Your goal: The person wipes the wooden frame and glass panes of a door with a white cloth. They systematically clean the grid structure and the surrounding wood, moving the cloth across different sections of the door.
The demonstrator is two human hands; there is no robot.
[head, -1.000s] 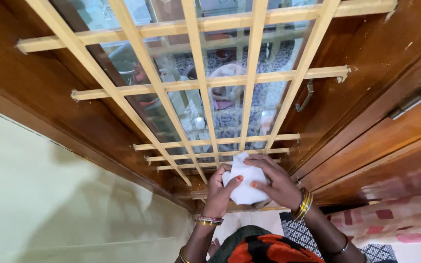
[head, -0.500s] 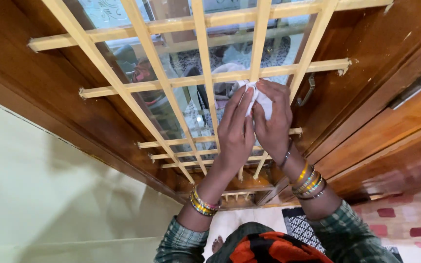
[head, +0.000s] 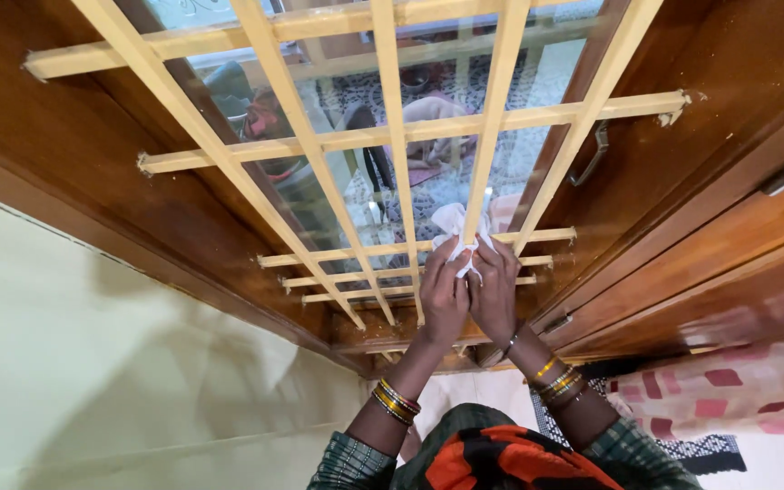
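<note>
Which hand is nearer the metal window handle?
Right. The right hand grips the white cloth below-left of the metal window handle; the left hand is beside it, farther left.

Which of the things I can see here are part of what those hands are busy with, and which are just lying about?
In use:
- left hand and right hand, both gripping the white cloth
- pale wooden bar of the window grille, with the cloth wrapped around it

Just lying about:
- metal window handle
- pink checked fabric
- black-and-white mat
</note>
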